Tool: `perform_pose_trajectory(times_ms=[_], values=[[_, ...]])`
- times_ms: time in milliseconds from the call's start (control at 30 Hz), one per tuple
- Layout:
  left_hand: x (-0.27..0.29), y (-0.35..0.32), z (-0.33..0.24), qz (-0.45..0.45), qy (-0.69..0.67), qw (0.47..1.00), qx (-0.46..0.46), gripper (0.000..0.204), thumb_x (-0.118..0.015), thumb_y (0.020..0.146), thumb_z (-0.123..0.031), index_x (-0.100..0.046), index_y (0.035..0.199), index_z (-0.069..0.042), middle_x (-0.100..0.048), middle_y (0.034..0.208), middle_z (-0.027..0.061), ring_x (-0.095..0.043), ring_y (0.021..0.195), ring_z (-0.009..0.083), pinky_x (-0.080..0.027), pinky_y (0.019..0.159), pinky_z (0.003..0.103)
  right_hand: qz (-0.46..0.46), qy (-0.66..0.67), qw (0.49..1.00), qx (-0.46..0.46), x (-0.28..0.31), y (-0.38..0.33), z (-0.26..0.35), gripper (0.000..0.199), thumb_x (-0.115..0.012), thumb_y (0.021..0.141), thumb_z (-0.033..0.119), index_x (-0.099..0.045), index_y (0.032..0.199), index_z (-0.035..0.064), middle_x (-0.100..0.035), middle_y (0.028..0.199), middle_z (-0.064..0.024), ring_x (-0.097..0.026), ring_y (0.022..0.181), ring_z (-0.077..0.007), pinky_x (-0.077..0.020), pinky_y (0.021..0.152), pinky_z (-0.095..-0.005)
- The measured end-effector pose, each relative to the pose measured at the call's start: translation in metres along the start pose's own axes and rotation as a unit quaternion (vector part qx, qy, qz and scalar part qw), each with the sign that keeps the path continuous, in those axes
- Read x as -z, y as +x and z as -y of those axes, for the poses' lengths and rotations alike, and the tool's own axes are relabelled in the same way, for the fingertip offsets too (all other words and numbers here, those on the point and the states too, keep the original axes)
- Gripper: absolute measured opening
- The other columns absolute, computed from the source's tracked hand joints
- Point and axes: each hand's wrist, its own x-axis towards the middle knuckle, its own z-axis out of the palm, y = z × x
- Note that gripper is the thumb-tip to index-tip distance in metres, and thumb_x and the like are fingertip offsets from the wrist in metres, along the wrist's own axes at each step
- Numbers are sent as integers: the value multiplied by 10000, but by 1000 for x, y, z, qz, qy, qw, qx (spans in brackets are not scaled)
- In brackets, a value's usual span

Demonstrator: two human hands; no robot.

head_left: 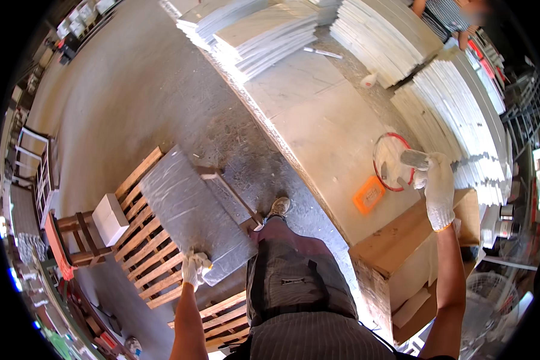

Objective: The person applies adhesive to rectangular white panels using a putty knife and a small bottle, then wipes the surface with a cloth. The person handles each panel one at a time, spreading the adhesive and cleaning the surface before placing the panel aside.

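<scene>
The left hand (195, 268), in a white glove, is closed on the near corner of a grey stone slab (189, 210). The slab lies flat on a wooden pallet (139, 240) on the floor, its long axis running from that near corner away toward the pallet's far left corner. A small white block (110, 218) sits on a wooden stool at the pallet's left edge, just beside the slab. The person's shoe (279, 207) stands on the concrete between the pallet and the workbench.

The right hand (438, 189), also gloved in white, reaches out over the near right corner of the workbench (318, 120) and grips a trowel (411, 161). The blade points left and slightly away, over a red-rimmed bucket (383, 153) standing on the bench. An orange sponge-like pad (369, 195) lies on the bench just beside the bucket, toward the near edge. Stacks of pale tiles (390, 36) cover the far end and right edge of the bench.
</scene>
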Motion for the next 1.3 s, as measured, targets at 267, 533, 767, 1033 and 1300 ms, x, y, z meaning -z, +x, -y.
perform_pose_trajectory(times_ms=[267, 533, 767, 1033, 1300], values=[[37, -5, 16, -63, 60, 996, 7, 218, -411, 1033, -187, -598, 1004, -79, -604, 712, 62, -548, 541, 133, -423, 450, 257, -4, 172, 980, -95, 25, -62, 13, 207, -446, 1063, 194, -535, 1153, 30, -529, 768, -13, -443, 607, -63, -384, 535, -228], [-177, -80, -166, 78, 83, 977, -180, 250, -495, 1015, -167, -591, 1193, -20, -686, 1039, 126, -707, 838, 232, -591, 658, 318, -96, 227, 967, -66, 33, -95, -3, 226, -471, 1003, 21, -519, 1223, 14, -579, 1067, -64, -579, 719, -110, -500, 606, -255], [-428, -120, -225, 228, 172, 622, -729, 200, -689, 826, -63, -659, 1020, -99, -670, 996, 123, -652, 929, 287, -532, 796, 389, -110, 265, 956, -63, 20, -91, 18, 259, -479, 1006, 17, -543, 1257, 11, -586, 1026, -53, -595, 701, -99, -517, 645, -255], [-510, -68, -232, 363, 403, 422, -726, 274, -648, 751, -89, -634, 1015, -162, -584, 989, 79, -588, 999, 314, -495, 852, 447, -121, 224, 962, -96, 19, -102, 22, 305, -489, 995, 8, -536, 1295, 7, -606, 986, -65, -649, 769, -113, -544, 687, -258], [-585, -17, -296, 258, 358, 495, -748, 398, -574, 815, -8, -612, 1201, -99, -669, 1116, 120, -640, 973, 371, -507, 879, 447, -154, 193, 960, -134, 14, -94, 36, 316, -489, 990, -3, -535, 1303, -13, -627, 992, -89, -660, 766, -127, -561, 716, -269]])
